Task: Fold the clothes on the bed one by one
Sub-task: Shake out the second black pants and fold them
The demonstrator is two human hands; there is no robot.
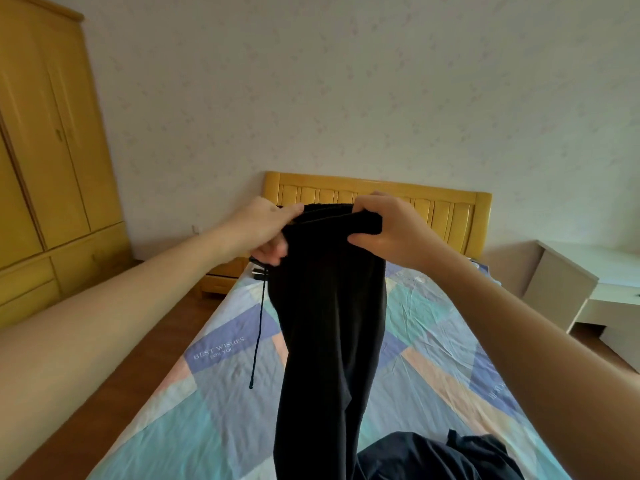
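Both forearms are bare to the hands [266, 230], without sleeves, watch or rings.

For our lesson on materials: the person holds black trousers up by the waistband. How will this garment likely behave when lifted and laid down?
Probably floppy: the black trousers hang straight down from the left hand and right hand, holding no shape. Likely light, since a pinch at the waistband carries them. The drawstring dangles loose and may snag or trail when they are laid on the bed.

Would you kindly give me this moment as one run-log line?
step: fold in progress | left hand: grips waistband | right hand: grips waistband | black trousers: held up over bed | dark garment: unfolded on bed
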